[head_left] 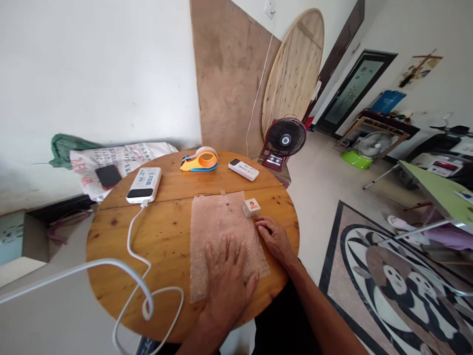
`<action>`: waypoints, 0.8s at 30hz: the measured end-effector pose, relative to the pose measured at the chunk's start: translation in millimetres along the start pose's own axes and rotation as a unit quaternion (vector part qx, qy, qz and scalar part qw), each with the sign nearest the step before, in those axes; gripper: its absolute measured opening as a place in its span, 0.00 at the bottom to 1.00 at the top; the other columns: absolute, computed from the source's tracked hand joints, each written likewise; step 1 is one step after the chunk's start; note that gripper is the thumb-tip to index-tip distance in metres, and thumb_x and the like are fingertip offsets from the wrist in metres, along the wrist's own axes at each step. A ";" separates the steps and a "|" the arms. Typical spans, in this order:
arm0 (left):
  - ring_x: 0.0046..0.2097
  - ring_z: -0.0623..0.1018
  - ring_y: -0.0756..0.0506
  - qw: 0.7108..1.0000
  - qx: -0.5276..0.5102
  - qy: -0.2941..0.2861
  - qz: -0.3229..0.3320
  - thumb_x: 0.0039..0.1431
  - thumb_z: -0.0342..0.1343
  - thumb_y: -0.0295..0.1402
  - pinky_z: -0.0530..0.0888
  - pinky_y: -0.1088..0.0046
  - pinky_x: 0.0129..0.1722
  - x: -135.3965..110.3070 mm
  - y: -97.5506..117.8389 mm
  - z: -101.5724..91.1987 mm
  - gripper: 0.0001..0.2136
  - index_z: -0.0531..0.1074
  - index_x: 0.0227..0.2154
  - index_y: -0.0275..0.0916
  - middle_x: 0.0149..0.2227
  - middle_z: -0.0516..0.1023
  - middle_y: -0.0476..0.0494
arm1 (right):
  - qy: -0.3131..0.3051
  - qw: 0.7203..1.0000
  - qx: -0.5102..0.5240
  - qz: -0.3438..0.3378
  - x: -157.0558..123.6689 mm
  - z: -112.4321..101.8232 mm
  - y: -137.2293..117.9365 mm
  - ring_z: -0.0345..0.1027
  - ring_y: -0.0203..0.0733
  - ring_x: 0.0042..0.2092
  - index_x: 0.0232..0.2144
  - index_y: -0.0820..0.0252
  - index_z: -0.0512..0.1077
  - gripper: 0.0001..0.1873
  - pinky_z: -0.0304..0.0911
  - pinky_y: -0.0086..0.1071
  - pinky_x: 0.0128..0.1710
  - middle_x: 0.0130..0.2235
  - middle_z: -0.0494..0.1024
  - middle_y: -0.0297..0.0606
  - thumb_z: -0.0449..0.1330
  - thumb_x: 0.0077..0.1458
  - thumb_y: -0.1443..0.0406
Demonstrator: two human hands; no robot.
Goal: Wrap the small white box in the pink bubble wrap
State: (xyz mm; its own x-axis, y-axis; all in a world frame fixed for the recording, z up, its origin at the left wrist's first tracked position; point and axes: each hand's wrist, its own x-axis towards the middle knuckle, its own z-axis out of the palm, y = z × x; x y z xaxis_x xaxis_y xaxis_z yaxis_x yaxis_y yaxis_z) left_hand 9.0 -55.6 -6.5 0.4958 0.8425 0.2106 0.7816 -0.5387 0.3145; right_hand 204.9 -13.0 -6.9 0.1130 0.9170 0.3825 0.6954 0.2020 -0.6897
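Observation:
A sheet of bubble wrap [207, 217] lies flat on the round wooden table [111, 251]. My left hand [227, 281] presses palm down on its lower middle, fingers spread. Beside the sheet's right edge rests my right hand [274, 237], its fingers loosely bent and apart, with nothing seen in them. A small white box with a red mark [251, 207] sits at the wrap's upper right corner, just beyond the right fingertips. Farther back is an orange and blue tape dispenser [201, 160] with a roll of tape.
A white power bank [145, 185] stands at the table's left, with a white cable [130, 231] looping over the edge. Another white device [243, 169] lies at the back right. Behind the table are a dark red fan [285, 140] and a printed sack [125, 158].

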 end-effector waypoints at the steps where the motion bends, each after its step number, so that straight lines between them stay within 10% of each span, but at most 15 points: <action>1: 0.65 0.52 0.29 1.000 -0.004 0.002 0.001 0.57 0.48 0.46 0.39 0.35 0.60 -0.4 -0.5 0.5 0.29 0.61 0.59 0.41 0.64 0.57 0.35 | -0.001 1.000 -0.003 -0.002 0.0 0.3 -0.2 0.69 0.43 0.48 0.32 0.56 0.75 0.10 0.63 0.41 0.52 0.44 0.76 0.40 0.52 0.55 0.67; 14: 0.65 0.52 0.30 1.000 -0.024 -0.005 -0.004 0.55 0.49 0.49 0.38 0.37 0.60 0.0 -2.0 -0.7 0.29 0.62 0.58 0.43 0.64 0.57 0.37 | 0.010 0.998 0.030 0.045 -0.6 -3.8 5.8 0.66 0.46 0.51 0.45 0.58 0.69 0.16 0.66 0.40 0.46 0.58 0.63 0.45 0.54 0.53 0.66; 24: 0.65 0.54 0.31 0.998 0.050 -0.012 0.028 0.57 0.48 0.47 0.41 0.40 0.61 0.1 -2.7 4.9 0.29 0.58 0.60 0.44 0.64 0.57 0.37 | -0.101 0.994 0.016 -0.042 68.7 -18.0 16.8 0.55 0.49 0.60 0.59 0.57 0.58 0.35 0.56 0.44 0.57 0.60 0.61 0.43 0.59 0.46 0.68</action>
State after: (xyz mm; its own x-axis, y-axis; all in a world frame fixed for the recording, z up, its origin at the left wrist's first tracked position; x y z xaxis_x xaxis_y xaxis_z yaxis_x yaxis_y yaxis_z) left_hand 8.8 -54.0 -11.9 0.5472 0.8122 0.2023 0.7863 -0.5816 0.2086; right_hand 237.1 47.2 18.8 -0.0925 0.9462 0.3102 0.6733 0.2889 -0.6806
